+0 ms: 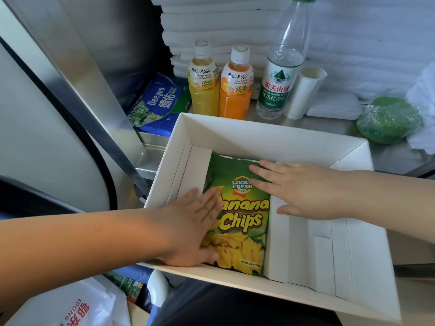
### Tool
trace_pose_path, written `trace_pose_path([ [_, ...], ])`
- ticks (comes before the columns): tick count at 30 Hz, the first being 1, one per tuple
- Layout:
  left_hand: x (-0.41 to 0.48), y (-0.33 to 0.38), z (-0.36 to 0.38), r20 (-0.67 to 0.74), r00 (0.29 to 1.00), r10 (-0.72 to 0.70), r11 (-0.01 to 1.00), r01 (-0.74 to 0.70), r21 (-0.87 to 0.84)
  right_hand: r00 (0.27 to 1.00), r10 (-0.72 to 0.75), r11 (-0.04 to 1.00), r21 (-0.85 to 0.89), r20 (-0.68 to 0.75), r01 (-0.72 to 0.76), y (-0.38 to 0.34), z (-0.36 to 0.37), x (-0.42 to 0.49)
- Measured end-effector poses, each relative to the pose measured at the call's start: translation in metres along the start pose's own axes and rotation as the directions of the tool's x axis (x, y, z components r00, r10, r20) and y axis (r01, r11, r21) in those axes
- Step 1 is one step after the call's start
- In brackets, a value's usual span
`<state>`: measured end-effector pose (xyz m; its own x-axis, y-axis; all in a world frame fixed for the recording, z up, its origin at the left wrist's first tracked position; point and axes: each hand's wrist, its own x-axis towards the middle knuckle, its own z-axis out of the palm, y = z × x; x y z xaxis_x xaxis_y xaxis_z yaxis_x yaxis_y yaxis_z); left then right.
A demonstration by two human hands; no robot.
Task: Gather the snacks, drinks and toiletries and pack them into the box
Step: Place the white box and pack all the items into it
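Observation:
A green and yellow bag of banana chips (240,222) lies flat in the left part of the open white box (270,130). My left hand (195,229) rests flat on the bag's left side, fingers together. My right hand (303,189) lies flat with spread fingers over the bag's upper right corner. Neither hand grips anything. Behind the box stand a yellow juice bottle (204,83), an orange juice bottle (236,88) and a clear water bottle (281,74). A blue pack of wipes (160,107) leans at the back left.
A white roll (303,92) and a flat white packet (334,107) sit right of the water bottle. A green wrapped round item (388,121) lies at the far right. Folded white towels (223,27) are stacked behind. A white plastic bag (77,307) sits below left.

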<state>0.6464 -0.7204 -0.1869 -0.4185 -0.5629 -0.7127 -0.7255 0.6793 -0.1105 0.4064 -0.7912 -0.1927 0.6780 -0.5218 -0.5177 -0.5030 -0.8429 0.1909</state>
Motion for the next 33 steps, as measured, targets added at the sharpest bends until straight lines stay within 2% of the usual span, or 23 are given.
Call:
trace_pose_path([
  [3, 0.004, 0.003, 0.0, -0.001, 0.999, 0.035, 0.999, -0.035, 0.038, 0.998, 0.019, 1.0, 0.003, 0.053, -0.019, -0.004, -0.001, 0.0],
  [9, 0.008, -0.008, -0.005, -0.109, 0.992, 0.059, 0.997, -0.053, 0.057, 0.998, -0.01, 0.999, 0.034, 0.058, 0.008, 0.002, -0.006, -0.01],
  [12, 0.021, -0.005, -0.014, -0.147, 0.986, 0.082, 0.995, -0.073, 0.07, 0.994, -0.015, 0.999, 0.038, 0.104, 0.011, 0.0, -0.006, -0.013],
  [21, 0.044, 0.0, -0.027, -0.017, 0.999, 0.049, 0.998, -0.049, 0.031, 0.975, 0.027, 1.0, -0.004, 0.222, -0.027, -0.009, -0.014, 0.002],
  [25, 0.046, 0.004, -0.027, 0.008, 1.0, 0.024, 0.995, -0.025, 0.101, 0.968, 0.094, 0.995, -0.055, 0.235, -0.083, -0.021, -0.013, 0.015],
  [29, 0.054, 0.007, -0.033, -0.081, 0.995, 0.054, 0.982, -0.038, 0.186, 0.963, 0.115, 0.993, -0.063, 0.244, -0.103, -0.022, -0.016, 0.02],
  [31, 0.057, 0.006, -0.035, -0.129, 0.985, 0.111, 0.981, -0.088, 0.176, 0.963, 0.114, 0.992, -0.074, 0.243, -0.098, -0.021, -0.017, 0.013],
  [33, 0.06, 0.003, -0.035, -0.119, 0.986, 0.115, 0.989, -0.103, 0.106, 0.96, 0.139, 0.988, -0.1, 0.243, -0.117, -0.022, -0.017, 0.004],
])
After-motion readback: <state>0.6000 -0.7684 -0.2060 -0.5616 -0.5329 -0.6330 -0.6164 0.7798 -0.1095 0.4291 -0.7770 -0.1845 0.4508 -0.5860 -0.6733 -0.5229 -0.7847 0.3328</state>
